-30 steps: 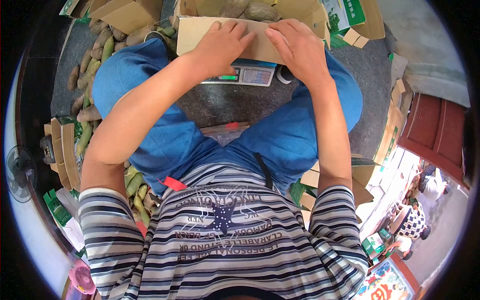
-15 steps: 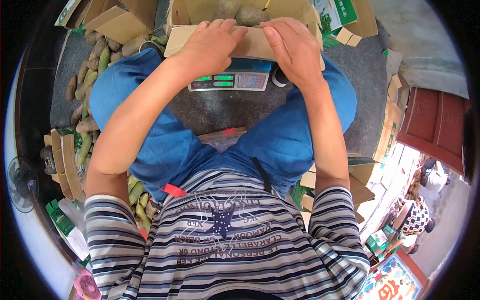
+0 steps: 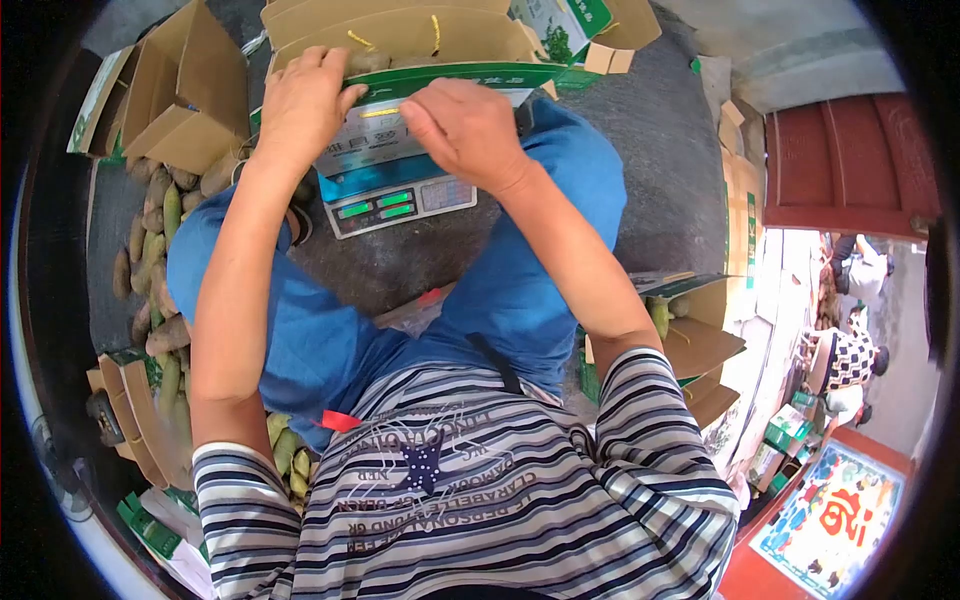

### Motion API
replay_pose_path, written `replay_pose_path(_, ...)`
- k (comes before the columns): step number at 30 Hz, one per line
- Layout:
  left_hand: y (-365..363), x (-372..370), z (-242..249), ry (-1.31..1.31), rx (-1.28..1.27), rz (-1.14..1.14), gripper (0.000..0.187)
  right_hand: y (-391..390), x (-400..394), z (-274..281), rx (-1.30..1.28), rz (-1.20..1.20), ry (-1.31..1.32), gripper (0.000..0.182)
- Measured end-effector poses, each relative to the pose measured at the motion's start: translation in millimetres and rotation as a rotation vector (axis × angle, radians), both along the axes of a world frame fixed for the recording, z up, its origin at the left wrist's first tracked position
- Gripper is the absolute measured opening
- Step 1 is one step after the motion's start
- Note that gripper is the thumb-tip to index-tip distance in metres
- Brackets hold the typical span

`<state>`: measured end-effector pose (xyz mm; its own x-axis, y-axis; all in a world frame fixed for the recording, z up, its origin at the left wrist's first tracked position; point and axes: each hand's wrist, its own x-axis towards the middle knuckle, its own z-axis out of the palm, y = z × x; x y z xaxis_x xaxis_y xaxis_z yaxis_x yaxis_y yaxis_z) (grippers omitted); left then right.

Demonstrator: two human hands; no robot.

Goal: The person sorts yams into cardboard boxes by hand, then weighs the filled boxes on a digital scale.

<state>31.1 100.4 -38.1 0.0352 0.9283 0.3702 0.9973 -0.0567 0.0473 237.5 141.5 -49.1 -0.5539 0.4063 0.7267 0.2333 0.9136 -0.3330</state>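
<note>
A cardboard box point(image 3: 370, 140) with a green and white printed front stands on a digital weighing scale point(image 3: 400, 207) with lit green displays. Its near flap is raised, and a yellow cord handle shows in it. My left hand point(image 3: 305, 110) is bent over the flap's left part, thumb pointing right. To the right, my right hand point(image 3: 465, 130) grips the flap with curled fingers over the top edge and the thumb on the outside. Behind the flap, brown tubers point(image 3: 367, 62) are only partly visible. Two yellow cords hang on the far flap.
Brown tubers and long green vegetables point(image 3: 172, 210) lie in a pile to the left. An open carton point(image 3: 190, 90) stands at the upper left, another green carton point(image 3: 575, 40) at the upper right. More cartons point(image 3: 700, 340) are beside my right elbow. People point(image 3: 850, 355) are at the far right.
The near flap has come up from folded outward, so its printed face now shows. Both hands have stayed on it. My view has turned, shifting the box and scale leftward.
</note>
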Motion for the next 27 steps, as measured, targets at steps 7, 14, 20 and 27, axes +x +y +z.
replay_pose_path(7,1.0,-4.0,-2.2,-0.038,-0.034,0.053,0.036,-9.4,-1.6,-7.8,-1.188,0.132,0.033,0.058)
replay_pose_path(14,-5.3,-4.7,9.3,-0.102,-0.125,0.031,0.041,-2.1,15.9,0.6,-1.654,0.157,0.141,0.053)
replay_pose_path(20,-1.5,-20.6,-3.0,-0.166,-0.14,-0.046,0.036,-44.2,14.3,35.6,-1.591,0.211,0.281,0.042)
replay_pose_path(27,-6.3,-22.9,2.1,-0.183,-0.146,-0.049,0.034,-72.2,27.6,69.2,-1.451,0.338,0.234,0.04)
